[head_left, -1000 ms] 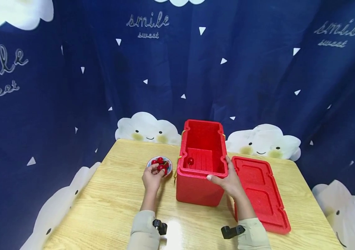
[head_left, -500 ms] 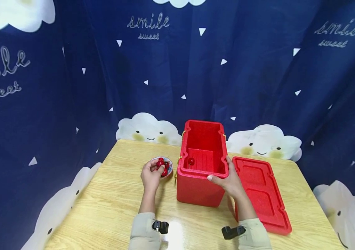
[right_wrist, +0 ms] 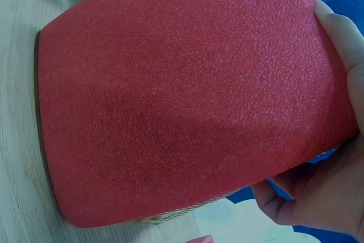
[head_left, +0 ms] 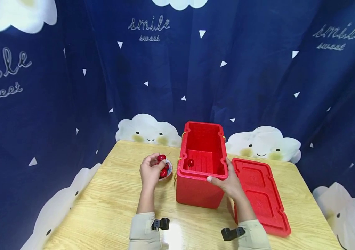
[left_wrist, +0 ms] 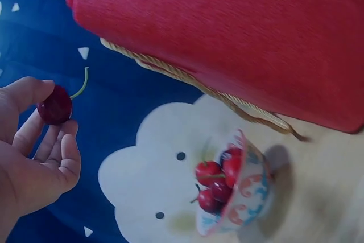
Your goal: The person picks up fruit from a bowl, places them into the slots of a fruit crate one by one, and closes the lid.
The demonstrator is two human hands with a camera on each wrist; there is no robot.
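My left hand (head_left: 149,173) pinches a dark red cherry (left_wrist: 55,106) between thumb and fingers, its green stem sticking out. Below it in the head view is a small patterned bowl (left_wrist: 250,192) with several more cherries (left_wrist: 220,190). To the right stands a red foam box (head_left: 197,191), open at the top, with one cherry (head_left: 191,162) on its floor. My right hand (head_left: 232,180) grips the box's near right corner, thumb over the rim and fingers along the right side.
A red lid (head_left: 260,194) lies flat on the wooden table (head_left: 111,205), right of the box. Yellow cord (left_wrist: 199,83) runs along the box's side. Behind the table hangs a dark blue curtain (head_left: 171,76) with clouds.
My left hand has taken a cherry from the bowl and lifted it up a little above the others. The right hand keeps its grip on the box.
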